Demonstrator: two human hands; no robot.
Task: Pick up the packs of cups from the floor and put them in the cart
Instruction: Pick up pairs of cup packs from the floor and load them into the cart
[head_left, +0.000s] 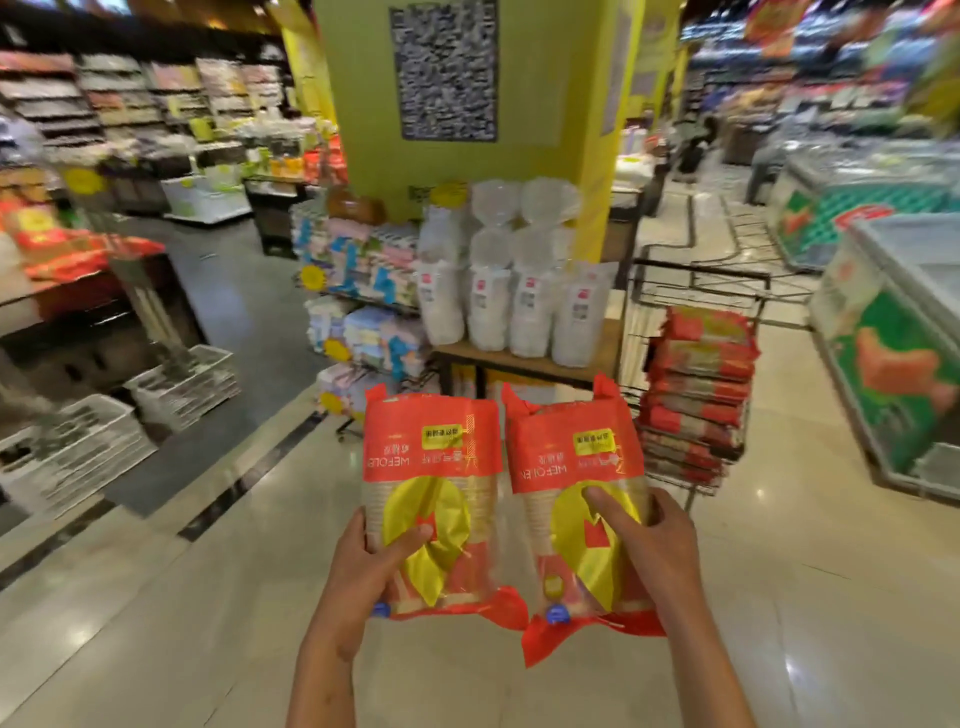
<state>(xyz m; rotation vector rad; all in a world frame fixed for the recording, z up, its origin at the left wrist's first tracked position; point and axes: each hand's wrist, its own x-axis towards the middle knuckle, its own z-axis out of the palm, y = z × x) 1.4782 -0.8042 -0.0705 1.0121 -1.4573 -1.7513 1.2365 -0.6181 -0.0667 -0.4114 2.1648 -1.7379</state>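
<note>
Both hands loaded: left hand (371, 564) gripping left pack of cups (431, 499) at its lower half, right hand (647, 540) gripping right pack of cups (576, 509) the same way, thumbs across the film fronts. 2 packs held side by side, touching, off the floor (208, 623). Cart (696, 291) ahead right, already stacked with red packs (701, 384). Likely light, thin slick wrap, crushable cups inside; best held around the stacked cup body, not the loose red film ends.
</note>
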